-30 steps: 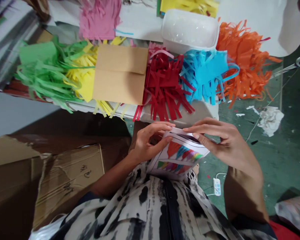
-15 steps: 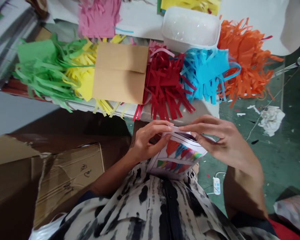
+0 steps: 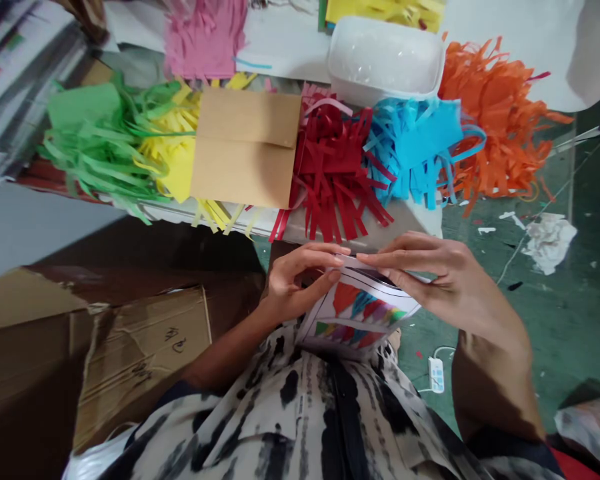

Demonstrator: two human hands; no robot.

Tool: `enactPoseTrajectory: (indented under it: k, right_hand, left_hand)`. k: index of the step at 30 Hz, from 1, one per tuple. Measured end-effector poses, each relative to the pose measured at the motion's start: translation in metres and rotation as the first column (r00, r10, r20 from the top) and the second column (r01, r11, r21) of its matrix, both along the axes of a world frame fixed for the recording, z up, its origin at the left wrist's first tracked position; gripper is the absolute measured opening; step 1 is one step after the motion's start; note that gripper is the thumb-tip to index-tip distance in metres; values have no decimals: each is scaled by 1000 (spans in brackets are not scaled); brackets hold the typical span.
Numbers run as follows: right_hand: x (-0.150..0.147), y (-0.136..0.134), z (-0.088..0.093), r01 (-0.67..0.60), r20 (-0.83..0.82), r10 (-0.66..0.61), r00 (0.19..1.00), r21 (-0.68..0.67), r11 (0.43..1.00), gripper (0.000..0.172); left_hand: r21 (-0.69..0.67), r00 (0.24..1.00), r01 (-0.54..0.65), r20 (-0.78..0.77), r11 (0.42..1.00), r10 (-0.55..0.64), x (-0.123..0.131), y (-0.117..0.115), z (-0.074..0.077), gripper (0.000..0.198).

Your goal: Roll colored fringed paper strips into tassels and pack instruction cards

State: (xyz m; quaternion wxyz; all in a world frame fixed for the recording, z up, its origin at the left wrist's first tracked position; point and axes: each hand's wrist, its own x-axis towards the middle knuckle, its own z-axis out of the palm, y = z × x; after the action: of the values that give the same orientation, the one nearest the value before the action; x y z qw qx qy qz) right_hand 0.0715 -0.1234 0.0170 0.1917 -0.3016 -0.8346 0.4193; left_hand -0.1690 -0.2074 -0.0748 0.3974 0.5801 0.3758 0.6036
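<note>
In front of my chest I hold a white paper packet (image 3: 364,313) printed with rows of colourful tassels. Its top edge faces away from me, and a dark slit shows along it. My left hand (image 3: 305,277) pinches the left part of that edge between thumb and fingers. At the right part, my right hand (image 3: 425,270) has its fingers laid on the edge and its thumb underneath. What lies inside the packet is hidden. Beyond my hands, a dark red fringed paper bundle (image 3: 333,160) and a flat tan cardboard box (image 3: 245,150) lie along the table edge.
Fringed paper in green (image 3: 95,143), yellow (image 3: 173,167), blue (image 3: 417,143), orange (image 3: 500,120) and pink (image 3: 205,40) lines the table. A white plastic tub (image 3: 385,87) stands behind. Cardboard (image 3: 155,347) is at lower left; a power strip (image 3: 436,375) and crumpled paper (image 3: 550,241) lie on the floor.
The whole view has shifted slightly, with the table things a little further right. Both hands keep nearly the same hold on the packet.
</note>
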Motion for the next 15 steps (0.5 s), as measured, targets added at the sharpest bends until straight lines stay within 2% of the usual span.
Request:
enactPoseTrajectory:
  k: [6,15]
  right_hand:
    - [1,0,1,-16,4,16,1000,11,1000,37]
    - [2,-2,1,-7,30,6,1000,46,999,41]
  left_hand:
    - [-9,1000,-1,14,1000,1,1,1,0,23]
    - [-111,984,136,130,984,-122,-1,1,7,16]
